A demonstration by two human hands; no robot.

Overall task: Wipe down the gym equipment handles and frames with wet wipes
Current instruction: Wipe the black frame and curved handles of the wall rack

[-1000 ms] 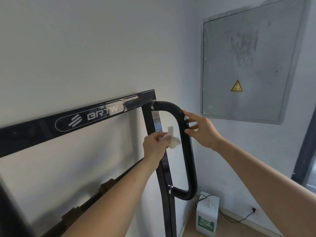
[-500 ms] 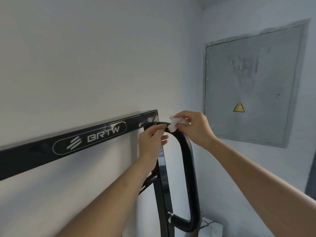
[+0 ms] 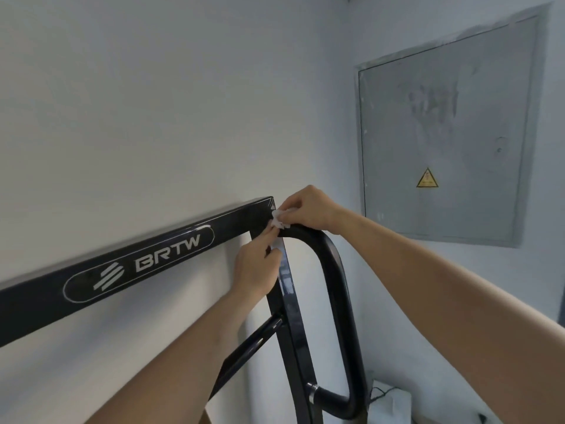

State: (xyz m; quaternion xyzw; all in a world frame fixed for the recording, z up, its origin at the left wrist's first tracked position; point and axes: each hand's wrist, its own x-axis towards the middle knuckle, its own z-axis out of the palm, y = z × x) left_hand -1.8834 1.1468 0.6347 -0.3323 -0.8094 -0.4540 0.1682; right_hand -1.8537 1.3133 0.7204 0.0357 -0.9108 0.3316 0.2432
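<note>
The frame (image 3: pixel 171 255) had a top bar running left from its top corner. Just below that corner, the left hand (image 3: pixel 256 270) lay against the upright, fingertips at the wipe (image 3: pixel 279 220); its hold could not be determined. The right hand (image 3: pixel 312 209), the nearer, pinched the wipe on the corner. The handle (image 3: pixel 336 286) ran down from the corner, its long axis near-vertical. Right of the corner, the wall (image 3: pixel 153 87) carried a metal panel (image 3: pixel 443 133).

arms raised, R grip (image 3: pixel 309 209) pinching, L grip (image 3: pixel 256 269) curled

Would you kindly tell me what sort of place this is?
Probably a gym room corner: a black BRTW-branded frame with a loop handle stands by a white wall, near a grey panel bearing a warning triangle.
</note>
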